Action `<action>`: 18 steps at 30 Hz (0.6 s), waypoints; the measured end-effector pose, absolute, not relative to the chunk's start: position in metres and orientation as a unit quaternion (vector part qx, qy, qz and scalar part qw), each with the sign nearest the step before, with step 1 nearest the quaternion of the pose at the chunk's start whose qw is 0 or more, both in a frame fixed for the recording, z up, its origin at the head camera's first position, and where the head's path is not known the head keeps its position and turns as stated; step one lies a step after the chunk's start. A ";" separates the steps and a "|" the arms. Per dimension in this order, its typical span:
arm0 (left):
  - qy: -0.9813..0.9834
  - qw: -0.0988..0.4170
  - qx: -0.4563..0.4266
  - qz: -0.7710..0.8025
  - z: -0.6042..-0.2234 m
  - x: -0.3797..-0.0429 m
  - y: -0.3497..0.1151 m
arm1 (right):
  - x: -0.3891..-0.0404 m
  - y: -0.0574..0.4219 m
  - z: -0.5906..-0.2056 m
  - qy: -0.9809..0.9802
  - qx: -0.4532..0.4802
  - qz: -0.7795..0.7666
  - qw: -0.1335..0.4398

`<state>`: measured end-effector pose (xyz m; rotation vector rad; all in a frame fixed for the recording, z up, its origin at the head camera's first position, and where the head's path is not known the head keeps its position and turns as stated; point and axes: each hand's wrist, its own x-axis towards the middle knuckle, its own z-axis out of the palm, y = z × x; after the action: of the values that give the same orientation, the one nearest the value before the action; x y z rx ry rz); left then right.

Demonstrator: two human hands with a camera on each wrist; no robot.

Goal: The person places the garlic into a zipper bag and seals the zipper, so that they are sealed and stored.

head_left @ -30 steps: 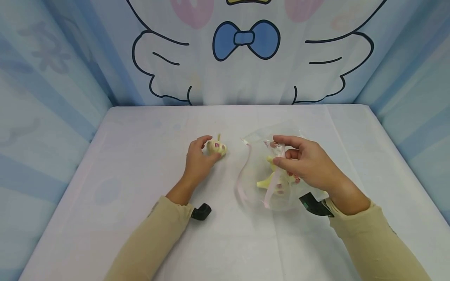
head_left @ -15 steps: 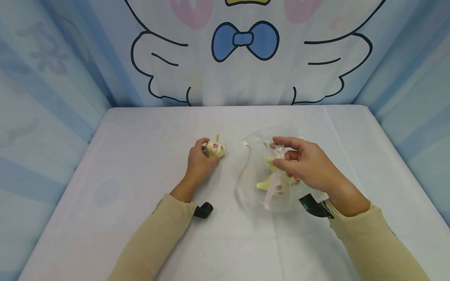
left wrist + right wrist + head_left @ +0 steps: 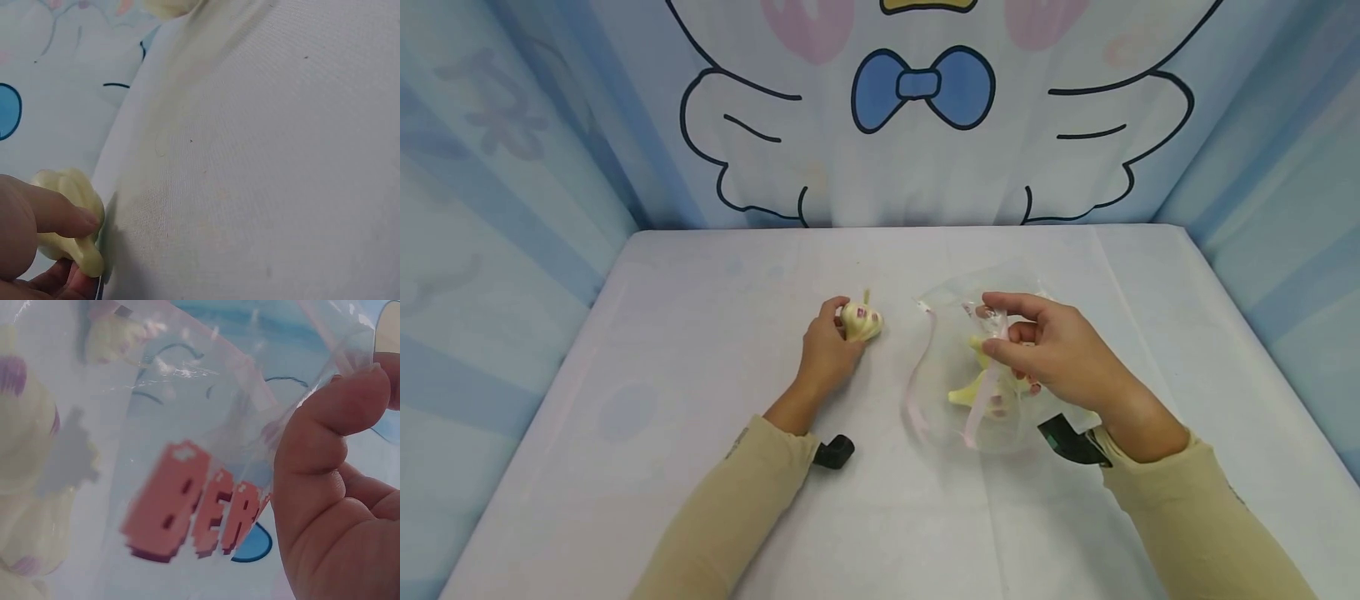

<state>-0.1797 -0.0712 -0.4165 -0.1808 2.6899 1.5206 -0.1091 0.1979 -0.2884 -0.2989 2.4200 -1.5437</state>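
Observation:
A pale yellow garlic bulb (image 3: 862, 322) with small purple patches and a thin stalk is held between the thumb and fingers of my left hand (image 3: 826, 354), left of the bag. The left wrist view shows the thumb lying across the bulb (image 3: 69, 184). My right hand (image 3: 1054, 343) pinches the gathered edge of a clear plastic bag (image 3: 936, 400) with a pink strip along it. Inside the bag lie several more garlic bulbs (image 3: 970, 392), partly hidden by the hand. Seen from the right wrist, the bag carries red block lettering (image 3: 165, 503).
A white cloth covers the table (image 3: 700, 350), which ends at a printed curtain (image 3: 917, 175) behind. Patterned curtains also hang along the left (image 3: 490, 275) and right sides. A black wrist camera (image 3: 833, 452) sits at the left cuff.
The left fingers have shifted round the garlic bulb, and more of it shows now above the thumb. My right hand and the bag stay nearly where they were.

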 end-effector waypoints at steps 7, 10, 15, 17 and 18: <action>0.880 0.030 -0.024 0.473 -0.409 -0.173 -0.073 | -0.110 0.198 -0.291 0.833 -0.106 -0.528 0.125; 0.893 0.023 0.000 0.450 -0.403 -0.167 -0.075 | -0.111 0.198 -0.292 0.834 -0.107 -0.527 0.125; 0.901 0.016 0.019 0.434 -0.391 -0.155 -0.080 | -0.111 0.198 -0.291 0.836 -0.107 -0.523 0.126; 0.900 0.017 0.022 0.434 -0.387 -0.151 -0.081 | -0.111 0.198 -0.291 0.837 -0.106 -0.522 0.126; 0.901 0.017 0.024 0.433 -0.385 -0.149 -0.082 | -0.112 0.198 -0.291 0.837 -0.107 -0.521 0.125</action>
<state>-0.1495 -0.0822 -0.3848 0.0753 2.8006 1.3446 -0.1115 0.1984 -0.2911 -0.3109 2.4392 -1.5184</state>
